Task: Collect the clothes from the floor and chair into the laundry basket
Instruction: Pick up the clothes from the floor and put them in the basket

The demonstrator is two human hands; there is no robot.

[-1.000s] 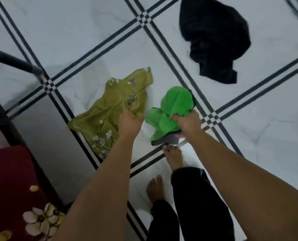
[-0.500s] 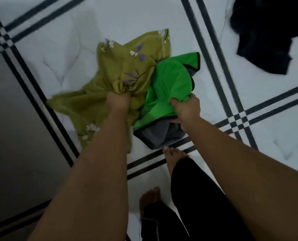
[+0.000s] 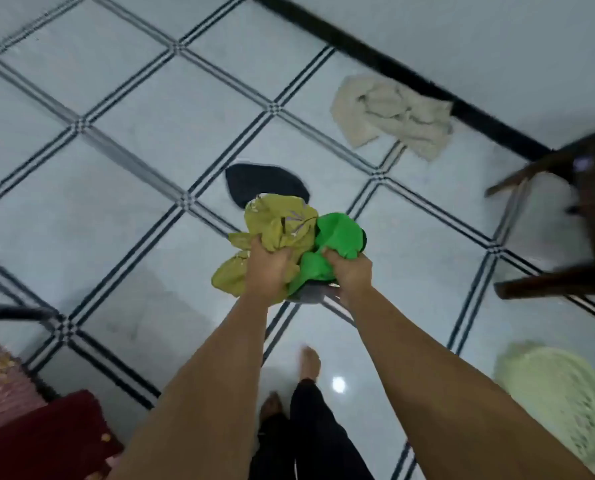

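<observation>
A person looks down at a tiled floor [image 3: 133, 209]. The left hand [image 3: 266, 270] has its fingers clenched on a bunched olive floral garment [image 3: 272, 230]; the right hand [image 3: 349, 271] is clenched on a bright green garment [image 3: 337, 237]. Both bundles are lifted clear of the floor, touching each other. A dark garment [image 3: 254, 181] lies on the floor just beyond them, slightly nearer the left hand. A cream cloth [image 3: 393, 116] lies farther off, ahead and right. No basket is visible.

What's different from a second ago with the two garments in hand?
The olive floral garment has come fully off the floor, now bunched in the left hand. The view has swung: a beige cloth now shows on the floor. Unchanged: the right hand keeps gripping the green garment.
</observation>
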